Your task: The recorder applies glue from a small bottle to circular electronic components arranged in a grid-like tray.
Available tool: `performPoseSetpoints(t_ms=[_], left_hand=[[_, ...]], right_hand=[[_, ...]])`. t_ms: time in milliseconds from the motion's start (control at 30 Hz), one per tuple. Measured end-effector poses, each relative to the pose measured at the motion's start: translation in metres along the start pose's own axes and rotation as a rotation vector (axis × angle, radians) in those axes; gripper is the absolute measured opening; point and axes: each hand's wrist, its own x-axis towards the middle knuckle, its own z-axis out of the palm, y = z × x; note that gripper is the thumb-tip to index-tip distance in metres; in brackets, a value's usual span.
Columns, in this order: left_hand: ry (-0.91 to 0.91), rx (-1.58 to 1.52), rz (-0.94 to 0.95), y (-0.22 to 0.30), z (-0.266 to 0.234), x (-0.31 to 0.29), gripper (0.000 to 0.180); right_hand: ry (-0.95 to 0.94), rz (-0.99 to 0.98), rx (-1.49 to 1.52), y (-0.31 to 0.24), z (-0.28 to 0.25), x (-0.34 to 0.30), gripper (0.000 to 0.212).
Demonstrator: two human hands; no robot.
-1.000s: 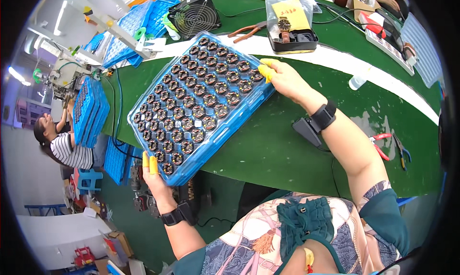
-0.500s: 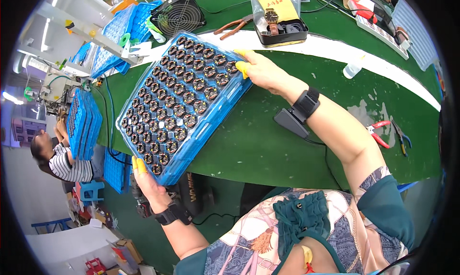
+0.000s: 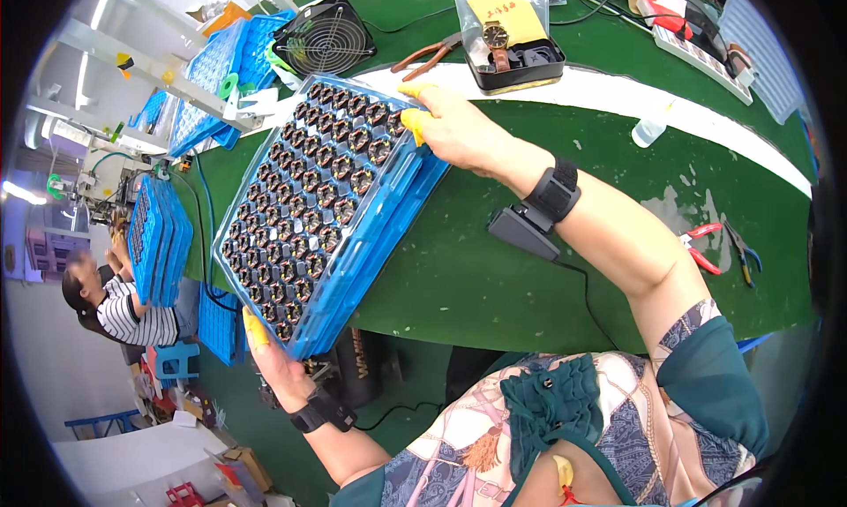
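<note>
Between my hands is a stack of blue plastic trays (image 3: 375,255), tilted toward me over the table's left part. Its clear-edged top tray is filled with rows of small round dark wire-wound parts (image 3: 304,189). My left hand (image 3: 275,361) grips the near left corner, the thumb side up against the edge. My right hand (image 3: 445,127) is closed on the far right corner. Yellow covers sit on some fingers of both hands. The fingers under the stack are hidden.
A black fan (image 3: 325,35), brown-handled pliers (image 3: 428,55) and a black tin (image 3: 516,73) with a watch lie beyond the stack. Red-handled pliers (image 3: 701,247) and a small bottle (image 3: 650,127) are at right. Another person (image 3: 123,300) sits at left beside stacked blue trays (image 3: 159,242).
The tray stack has shifted a little left and toward me, and its top tilts further away from me. Both hands moved with it, still gripping its corners.
</note>
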Motion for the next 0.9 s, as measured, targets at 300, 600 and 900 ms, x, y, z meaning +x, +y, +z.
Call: performPoseSetpoints(t_ms=[300,600,900], left_hand=[[-0.076,0.146,0.174,0.032,-0.024,-0.019,0.046],[-0.288,0.442,0.223,0.077,0.034,-0.073,0.038],[-0.687,-0.064,-0.054,0.024,0.067,-0.11,0.047]], right_hand=[[0.114,-0.165,0.033,-0.021,-0.005,-0.045,0.037],[0.099,0.144,0.261,-0.068,-0.089,-0.198,0.039],[0.325,0.207,0.27,-0.012,-0.125,-0.359,0.048]])
